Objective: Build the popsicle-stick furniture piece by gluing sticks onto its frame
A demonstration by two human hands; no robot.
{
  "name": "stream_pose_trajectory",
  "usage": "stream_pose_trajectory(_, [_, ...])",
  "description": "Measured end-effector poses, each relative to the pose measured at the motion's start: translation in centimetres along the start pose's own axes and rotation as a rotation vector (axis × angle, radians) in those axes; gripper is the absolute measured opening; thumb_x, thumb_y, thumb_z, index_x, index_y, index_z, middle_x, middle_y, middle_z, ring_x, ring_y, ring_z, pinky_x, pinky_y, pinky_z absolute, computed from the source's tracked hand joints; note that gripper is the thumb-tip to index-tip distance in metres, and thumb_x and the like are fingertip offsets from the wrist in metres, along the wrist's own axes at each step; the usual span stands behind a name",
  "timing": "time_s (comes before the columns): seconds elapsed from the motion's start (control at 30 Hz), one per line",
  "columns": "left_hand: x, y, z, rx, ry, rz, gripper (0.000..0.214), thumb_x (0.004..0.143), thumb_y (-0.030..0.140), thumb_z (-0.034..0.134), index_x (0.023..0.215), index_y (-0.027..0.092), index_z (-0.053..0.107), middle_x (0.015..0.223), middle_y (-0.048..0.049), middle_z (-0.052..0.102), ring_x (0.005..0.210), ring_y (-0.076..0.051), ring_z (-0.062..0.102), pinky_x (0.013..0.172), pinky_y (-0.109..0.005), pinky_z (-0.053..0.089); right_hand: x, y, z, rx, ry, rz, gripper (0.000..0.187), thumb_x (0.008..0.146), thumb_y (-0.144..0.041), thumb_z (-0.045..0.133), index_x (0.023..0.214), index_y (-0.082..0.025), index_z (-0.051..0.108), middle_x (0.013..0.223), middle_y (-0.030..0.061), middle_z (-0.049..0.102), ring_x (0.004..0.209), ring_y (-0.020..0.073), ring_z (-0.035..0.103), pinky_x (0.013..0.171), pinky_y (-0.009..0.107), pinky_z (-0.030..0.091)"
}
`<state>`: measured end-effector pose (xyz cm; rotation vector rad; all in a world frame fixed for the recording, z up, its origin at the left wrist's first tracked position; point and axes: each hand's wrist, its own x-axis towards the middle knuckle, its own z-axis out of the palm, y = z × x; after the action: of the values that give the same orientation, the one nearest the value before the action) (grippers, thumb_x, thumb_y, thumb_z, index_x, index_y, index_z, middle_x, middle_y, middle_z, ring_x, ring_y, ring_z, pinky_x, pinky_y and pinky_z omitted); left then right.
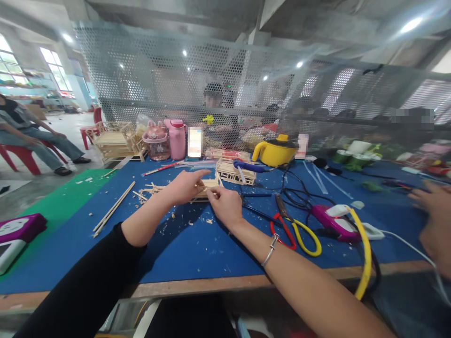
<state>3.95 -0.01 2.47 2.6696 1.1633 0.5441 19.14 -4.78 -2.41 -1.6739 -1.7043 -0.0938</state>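
My left hand [185, 185] reaches out over the blue table [197, 249], its fingers pinched on a small wooden stick frame [207, 185]. Facing it, my right hand [225, 204], with a bracelet on its wrist, pinches the same frame from the near side. The frame lies flat among wood chips and loose sticks [112, 209]. A second, box-like stick model [235, 172] stands just behind the hands.
Red-and-yellow scissors [296, 230], a pink-and-white glue gun [334, 220] and black cables lie right of my hands. A yellow pot [275, 150], pink bottles [175, 138] and a stick house [114, 141] stand at the back. Another person's hand [435, 220] is at the right edge.
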Motion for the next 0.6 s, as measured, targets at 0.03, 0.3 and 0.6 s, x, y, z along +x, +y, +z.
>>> stream_pose_trajectory(0.03, [0.0,0.1,0.2,0.015,0.006,-0.006,0.055,0.081,0.014,0.047,0.135,0.020,0.040,0.108,-0.0050,0.070,0.107,-0.023,0.060,0.100,-0.045,0.037,-0.1,0.1,-0.2,0.013,0.005,0.008,0.025,0.082,-0.036,0.051,0.085,-0.026,0.074,0.071,0.0014,0.073,0.065,0.0160,0.064,0.059,0.024,0.036])
stream_pose_trajectory(0.3, [0.3,0.4,2.3,0.231,0.089,0.055,0.044,0.087,0.014,0.039,0.130,0.021,0.046,0.104,-0.0073,0.071,0.097,-0.022,0.064,0.103,-0.048,0.033,-0.2,2.3,-2.1,0.190,0.045,0.013,0.022,0.078,-0.032,0.053,0.076,-0.019,0.071,0.054,-0.0012,0.062,0.051,0.0119,0.053,0.055,0.022,0.037])
stream_pose_trajectory(0.6, [-1.0,0.1,1.4,0.033,0.078,0.085,0.061,0.076,0.009,0.046,0.135,0.022,0.035,0.119,-0.0056,0.063,0.116,-0.022,0.053,0.110,-0.056,0.018,-0.2,0.3,-0.8,0.221,-0.054,-0.038,0.025,0.082,-0.030,0.050,0.085,-0.022,0.073,0.061,0.0008,0.067,0.055,0.0134,0.058,0.056,0.023,0.036])
